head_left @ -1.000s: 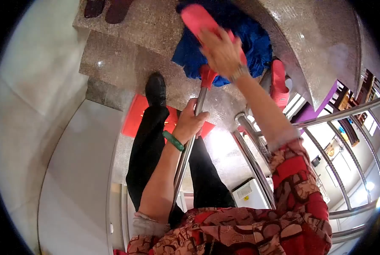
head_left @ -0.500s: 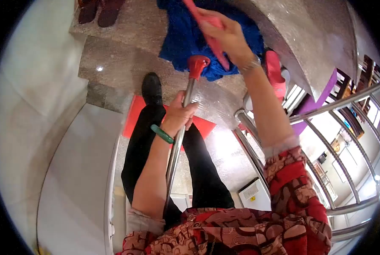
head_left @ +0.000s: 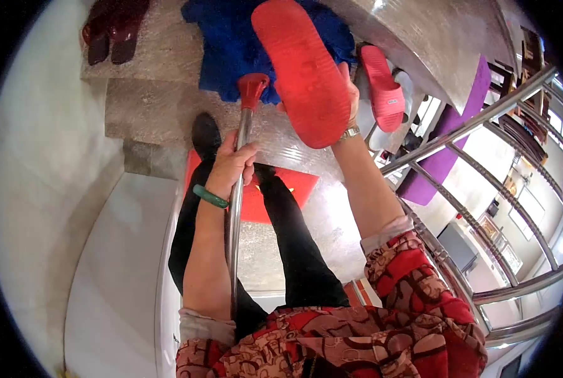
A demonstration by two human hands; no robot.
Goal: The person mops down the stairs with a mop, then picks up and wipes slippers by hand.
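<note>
My left hand (head_left: 230, 165), with a green bangle at the wrist, is wrapped round the metal pole of a mop (head_left: 236, 208). The pole ends in a red socket (head_left: 252, 89) at the blue mop head (head_left: 231, 47), which lies spread on a stone step. In my right hand (head_left: 353, 94) is a red slipper (head_left: 303, 75), raised over the mop head with its broad sole side facing me. Most of the right-hand fingers are hidden behind it. A matching red slipper (head_left: 382, 88) rests just to the right.
Dark red slippers (head_left: 114, 31) sit on the step at upper left. My black shoe (head_left: 206, 133) is on the stair by a red mat (head_left: 300, 186). A metal railing (head_left: 458, 140) curves along the right, and a white cabinet (head_left: 117, 252) stands on the left.
The red slipper has turned from edge-on to broadside and come closer, held in my right hand. My left hand still grips the mop pole; the whole view has shifted slightly.
</note>
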